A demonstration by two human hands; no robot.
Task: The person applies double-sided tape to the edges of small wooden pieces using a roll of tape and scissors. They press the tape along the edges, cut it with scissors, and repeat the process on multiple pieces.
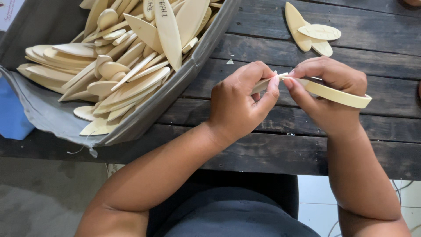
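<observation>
My left hand (241, 98) and my right hand (326, 90) both grip one pale, leaf-shaped wooden piece (337, 94), held edge-on above the dark plank table (272, 145). The left thumb and forefinger pinch its left end; the right fingers wrap around its middle, and its right end sticks out past the hand. A tiny shaving shows at the pinch point.
A grey fabric-lined box (184, 83) at the upper left holds several similar pale wooden leaf and spoon shapes. Three finished pieces (313, 33) lie on the table at the top right. A blue object (13, 112) sits at the far left edge.
</observation>
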